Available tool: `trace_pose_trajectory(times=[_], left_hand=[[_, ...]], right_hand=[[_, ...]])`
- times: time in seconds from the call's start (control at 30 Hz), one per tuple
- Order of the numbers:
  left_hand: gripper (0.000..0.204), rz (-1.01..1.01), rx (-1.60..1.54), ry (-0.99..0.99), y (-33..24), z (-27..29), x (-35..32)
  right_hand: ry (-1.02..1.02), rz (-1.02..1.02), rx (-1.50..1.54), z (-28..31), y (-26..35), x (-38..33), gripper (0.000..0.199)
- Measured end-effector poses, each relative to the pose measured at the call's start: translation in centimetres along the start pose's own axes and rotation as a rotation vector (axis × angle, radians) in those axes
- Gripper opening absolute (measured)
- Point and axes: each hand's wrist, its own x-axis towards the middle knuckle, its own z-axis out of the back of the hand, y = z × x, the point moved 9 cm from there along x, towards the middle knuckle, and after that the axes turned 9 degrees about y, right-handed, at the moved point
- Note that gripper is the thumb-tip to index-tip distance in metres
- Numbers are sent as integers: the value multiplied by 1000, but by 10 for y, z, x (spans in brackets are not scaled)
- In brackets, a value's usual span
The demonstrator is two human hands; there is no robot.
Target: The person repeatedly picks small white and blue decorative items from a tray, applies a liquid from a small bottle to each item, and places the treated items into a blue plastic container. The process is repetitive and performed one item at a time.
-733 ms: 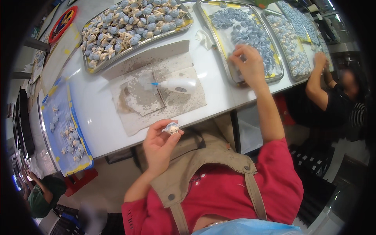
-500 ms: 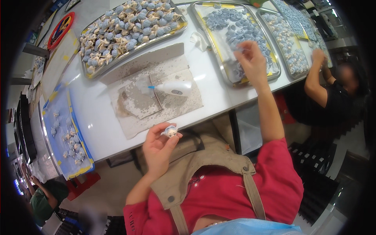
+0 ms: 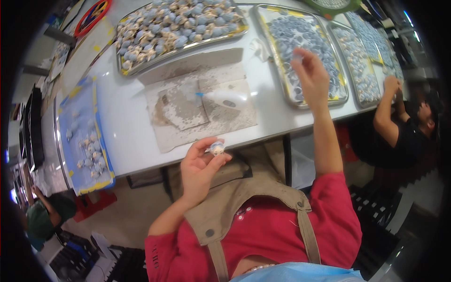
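In front of my apron, my left hand [image 3: 197,171] pinches a small doll head [image 3: 216,149] with a cream face and pale blue hair, between thumb and fingers. My right hand [image 3: 314,77] is raised over a metal tray [image 3: 278,75] of loose blue curled pieces [image 3: 293,35]. Its thumb and fingertips close on a small pale blue piece [image 3: 297,57], slightly blurred. Between the hands and farther off, a white squeeze bottle [image 3: 226,99] with a blue tip lies on stained cardboard [image 3: 237,124].
A large metal tray [image 3: 188,43] heaped with blue-and-cream heads stands at the back. At left is a blue-lined tray [image 3: 77,162] with several heads. More trays [image 3: 359,70] stand at right, beside a co-worker in black [image 3: 399,141]. Another person in green [image 3: 49,214] is at far left.
The whole view has shifted, so the table appears farther right. My right hand stays over the tray of blue pieces, a little nearer its left edge. The left hand still holds the doll head.
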Motion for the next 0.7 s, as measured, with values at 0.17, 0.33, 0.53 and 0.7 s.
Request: trace_pose_trajectory(times=[0.17, 0.33, 0.53, 0.7], left_hand=[[45, -21, -56, 28, 5, -1, 2], [53, -20, -101, 84, 1, -9, -2], [52, -12, -5, 116, 9, -4, -6], [47, -31, -3, 89, 3, -8, -6]], right_hand=[[579, -112, 265, -71, 63, -75, 22], [789, 16, 359, -105, 99, -107, 28], [660, 283, 110, -100, 128, -105, 29], [572, 283, 125, -100, 134, -104, 28]])
